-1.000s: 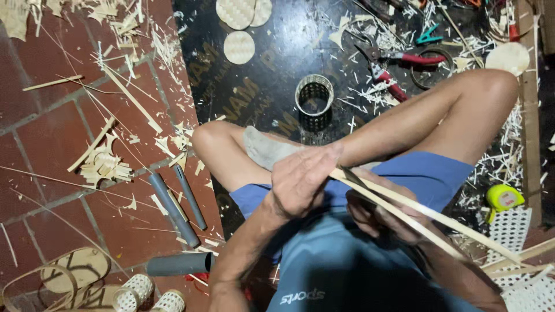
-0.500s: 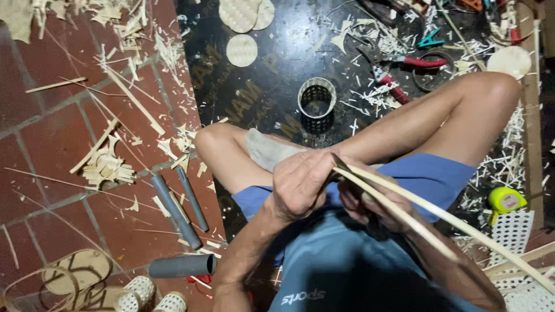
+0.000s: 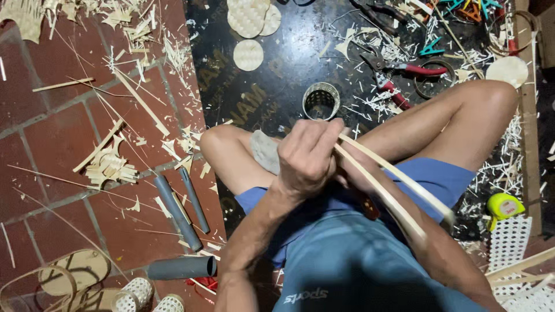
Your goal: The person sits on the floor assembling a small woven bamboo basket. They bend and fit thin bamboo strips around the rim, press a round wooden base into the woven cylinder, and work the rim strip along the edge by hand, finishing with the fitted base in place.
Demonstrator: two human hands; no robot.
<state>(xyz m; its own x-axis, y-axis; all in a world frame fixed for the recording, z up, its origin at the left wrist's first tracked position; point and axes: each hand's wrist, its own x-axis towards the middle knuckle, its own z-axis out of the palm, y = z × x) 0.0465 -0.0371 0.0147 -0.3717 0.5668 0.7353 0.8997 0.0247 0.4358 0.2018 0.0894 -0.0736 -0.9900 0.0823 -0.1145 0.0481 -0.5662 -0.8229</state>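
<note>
Left hand (image 3: 306,159) clamped on thin bamboo strips (image 3: 393,190): light, springy, likely splintery; grip near end. Right hand hidden, grip unclear.

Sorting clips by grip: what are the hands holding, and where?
The left hand grips two bamboo strips at their upper ends; the right hand is mostly hidden beneath.
</note>
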